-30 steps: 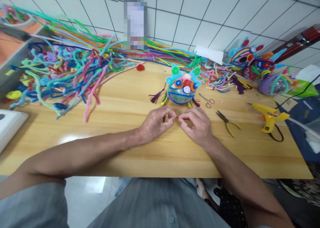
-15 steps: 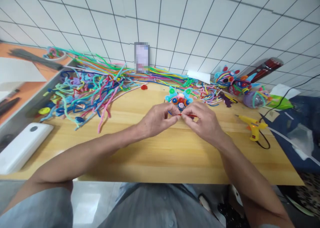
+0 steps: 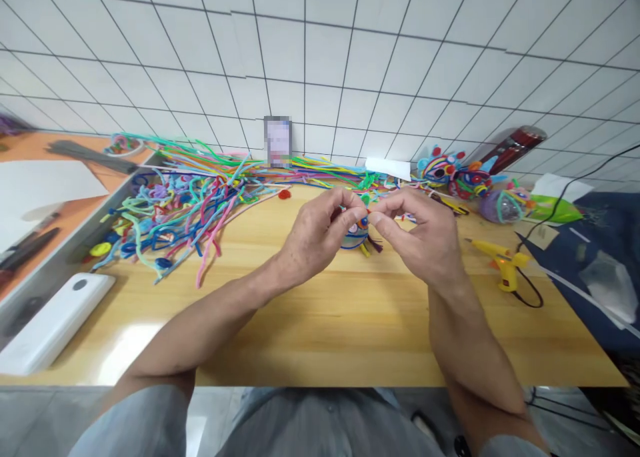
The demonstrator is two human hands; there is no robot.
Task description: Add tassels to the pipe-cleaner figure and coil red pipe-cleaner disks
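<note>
Red showed as a tiny tip of a thin strip [image 3: 369,212] pinched at the centre of the frame between the fingertips of the left hand [image 3: 317,235] and the right hand [image 3: 423,237]; the 2 hands nearly met, and most of the strip was hidden by the fingers. Behind them, a decorated ball [image 3: 354,239] stood on the wooden table [image 3: 320,330], its upper part largely covered. At upper left, a white bowl [image 3: 133,153] held coloured coils, too small to sort out. Below it, a heap of fuzzy stems [image 3: 180,207] lay beside a grey panel [image 3: 57,267]; whether that panel formed a container's wall could not be told. At right, the contents of a clear plastic bag [image 3: 607,287] could not be made out, and a yellow glue gun [image 3: 507,267] lay nearby. The phone's [image 3: 279,141] screen was pixelated, and a white device [image 3: 57,320] at lower left reached the frame's edge.
</note>
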